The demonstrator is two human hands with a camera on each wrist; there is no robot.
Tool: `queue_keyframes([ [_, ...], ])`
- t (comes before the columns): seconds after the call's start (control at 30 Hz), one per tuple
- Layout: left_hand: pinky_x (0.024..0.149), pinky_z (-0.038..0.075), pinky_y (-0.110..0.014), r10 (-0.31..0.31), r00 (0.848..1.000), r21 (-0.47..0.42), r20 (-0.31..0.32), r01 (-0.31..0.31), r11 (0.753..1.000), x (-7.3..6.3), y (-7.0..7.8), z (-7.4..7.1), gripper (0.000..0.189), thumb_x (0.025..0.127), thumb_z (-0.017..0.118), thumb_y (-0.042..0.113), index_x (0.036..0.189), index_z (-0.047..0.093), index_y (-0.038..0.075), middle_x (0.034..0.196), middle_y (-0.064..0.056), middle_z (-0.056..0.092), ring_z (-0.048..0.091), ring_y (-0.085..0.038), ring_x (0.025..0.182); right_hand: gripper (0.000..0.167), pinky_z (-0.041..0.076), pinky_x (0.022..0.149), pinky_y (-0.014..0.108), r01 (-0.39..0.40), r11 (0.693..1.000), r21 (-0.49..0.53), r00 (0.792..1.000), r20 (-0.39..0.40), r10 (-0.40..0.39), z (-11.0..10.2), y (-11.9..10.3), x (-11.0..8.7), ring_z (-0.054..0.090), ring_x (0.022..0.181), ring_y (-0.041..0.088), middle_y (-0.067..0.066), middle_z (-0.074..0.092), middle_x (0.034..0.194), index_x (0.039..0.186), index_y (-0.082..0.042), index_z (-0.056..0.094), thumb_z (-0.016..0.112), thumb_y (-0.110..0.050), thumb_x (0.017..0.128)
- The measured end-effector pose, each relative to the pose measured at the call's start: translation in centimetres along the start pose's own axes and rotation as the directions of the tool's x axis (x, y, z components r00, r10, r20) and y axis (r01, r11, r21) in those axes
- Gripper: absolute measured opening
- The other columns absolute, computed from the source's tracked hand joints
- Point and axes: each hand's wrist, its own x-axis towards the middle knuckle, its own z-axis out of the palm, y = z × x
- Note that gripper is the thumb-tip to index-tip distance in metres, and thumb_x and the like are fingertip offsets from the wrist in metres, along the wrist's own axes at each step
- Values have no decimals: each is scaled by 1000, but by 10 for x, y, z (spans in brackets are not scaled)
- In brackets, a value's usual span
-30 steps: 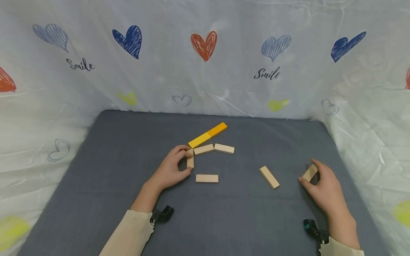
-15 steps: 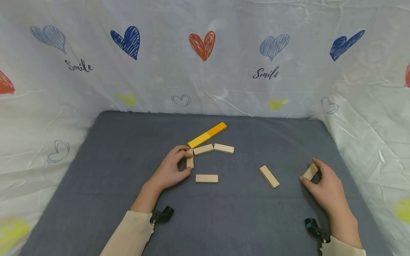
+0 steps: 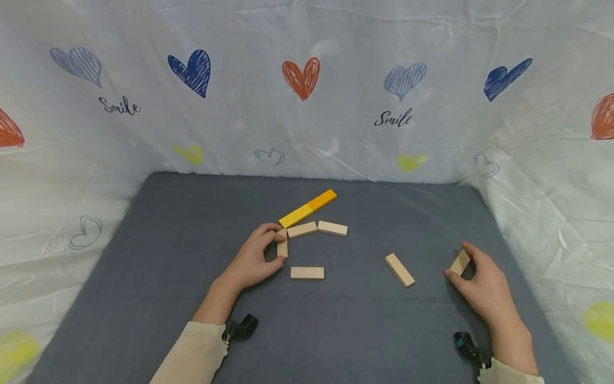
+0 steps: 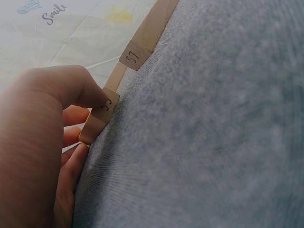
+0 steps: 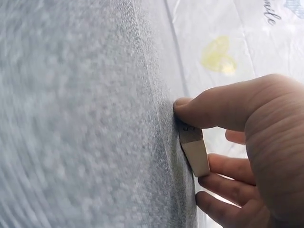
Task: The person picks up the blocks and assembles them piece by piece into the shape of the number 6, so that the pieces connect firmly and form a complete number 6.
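Pale wooden blocks and two coloured ones on a tabletop [image 3: 355,330] covered in grey cloth; clock positions are read from the loose block [image 3: 307,273] lying crosswise before me. My left hand [image 3: 248,261] is narrowed to a pinch, thumb and curved fingers at opposite ends of the left-held block [image 3: 282,248], at half past ten. My right hand [image 3: 486,280], similarly narrow, pinches the right-held block [image 3: 459,263], far out at three o'clock, its long axis running from one to seven. I judge the step in hand to be the gripping of one block by each hand; any next move calls for even pressure on the ends and, on the left, care not to nudge the neighbours. Those neighbours are an inner pale block [image 3: 303,230] at twelve and an outer pale block [image 3: 333,228] at one, meeting at a slight angle; behind them a yellow block [image 3: 295,217] and an orange block [image 3: 322,199] form a straight strip aimed at two. A slanted block [image 3: 400,270] lies at three, nearer than my right hand. All are slim, sharp-edged bars; the pale ones appear matt, some with inked digits on their end faces, while the cloth shows a fine, ribbed weave
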Motion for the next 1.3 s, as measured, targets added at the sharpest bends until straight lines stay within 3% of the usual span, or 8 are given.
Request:
queue_keyframes([
  [0.6, 119, 45, -56, 10, 1000, -21, -19, -10, 1000, 0, -1, -1, 40, 95, 83, 11, 132, 71, 9, 155, -7, 53, 49, -33, 147, 86, 39, 102, 78, 46, 999, -12, 999, 22, -46, -7, -5, 2, 45, 136, 62, 41, 47, 153, 165, 5, 37, 81, -26, 99],
  [1.3, 118, 45, -56, 16, 1000, -31, -10, -16, 999, 2, -2, 2, 40, 95, 83, 12, 133, 71, 9, 155, -8, 53, 49, -33, 147, 87, 41, 105, 75, 125, 992, -9, 991, 46, -124, -15, -11, 2, 48, 138, 59, 35, 49, 157, 164, 1, 42, 87, -19, 93],
])
